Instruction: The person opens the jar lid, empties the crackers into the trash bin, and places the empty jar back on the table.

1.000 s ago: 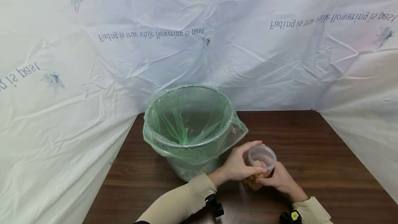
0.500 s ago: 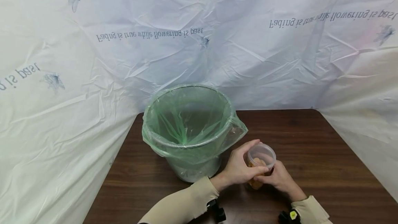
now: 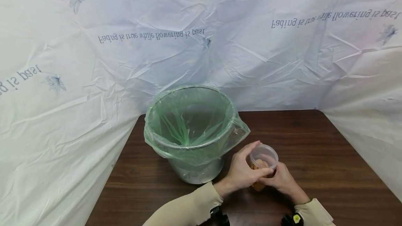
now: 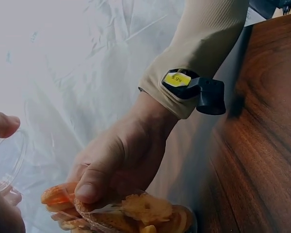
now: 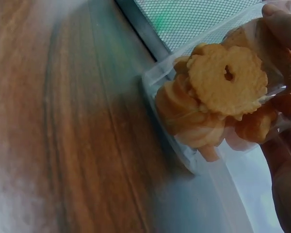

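One bin (image 3: pixel 196 174): green-lined, left of both hands.
Left hand (image 3: pixel 242 171): curled, clamped around jar's upper part.
Jar (image 3: pixel 265 149): between hands, just right of bin; cookies (image 3: pixel 260 163) inside; base contact with table (image 3: pixel 317 163) unclear.
Right hand (image 3: pixel 284 179): clamped round jar's lower part.
Right wrist view: scalloped cookie (image 5: pixel 246 80) with centre hole, indistinct from head.
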`<state>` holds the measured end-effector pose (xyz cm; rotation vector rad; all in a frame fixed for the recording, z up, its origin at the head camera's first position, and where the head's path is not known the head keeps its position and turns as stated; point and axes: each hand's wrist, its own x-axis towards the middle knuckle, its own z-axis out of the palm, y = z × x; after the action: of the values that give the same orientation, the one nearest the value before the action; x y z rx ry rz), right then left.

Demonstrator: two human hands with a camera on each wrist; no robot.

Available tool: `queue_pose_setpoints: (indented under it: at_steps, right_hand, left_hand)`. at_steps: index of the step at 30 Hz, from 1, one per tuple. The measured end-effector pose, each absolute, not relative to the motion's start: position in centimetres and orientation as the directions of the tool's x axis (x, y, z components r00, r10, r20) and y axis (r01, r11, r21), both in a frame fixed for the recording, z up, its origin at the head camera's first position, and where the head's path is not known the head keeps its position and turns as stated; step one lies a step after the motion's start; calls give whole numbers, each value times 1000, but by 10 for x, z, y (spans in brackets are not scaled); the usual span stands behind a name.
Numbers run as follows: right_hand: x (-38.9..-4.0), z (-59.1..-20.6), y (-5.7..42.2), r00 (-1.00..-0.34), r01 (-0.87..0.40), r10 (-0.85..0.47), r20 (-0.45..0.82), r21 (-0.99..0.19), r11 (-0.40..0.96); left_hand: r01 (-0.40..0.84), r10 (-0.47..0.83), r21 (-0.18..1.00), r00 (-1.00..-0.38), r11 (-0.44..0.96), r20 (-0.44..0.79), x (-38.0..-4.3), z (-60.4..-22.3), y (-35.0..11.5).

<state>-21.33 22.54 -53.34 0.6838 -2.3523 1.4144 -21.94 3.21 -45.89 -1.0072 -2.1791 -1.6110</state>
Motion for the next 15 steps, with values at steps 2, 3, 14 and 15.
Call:
queue_pose_setpoints:
  at_steps: [2, 3, 14, 15]
  right_hand:
    - [-213, -533, 226, -841, -541, -247, 482, -746, 387]
    - [-212, -533, 226, -846, -534, -251, 471, -754, 383]
    - [-210, -528, 228, -838, -544, -317, 445, -734, 406]
    - [-210, -528, 228, -836, -546, -316, 448, -729, 412]
  left_hand:
    - [659, 384, 737, -726, 153, 570, -219, -459, 32]
    - [656, 388, 739, -727, 152, 566, -219, -460, 32]
    - [669, 395, 729, -714, 141, 579, -221, -459, 30]
    - [672, 393, 727, -712, 142, 581, -221, -459, 30]
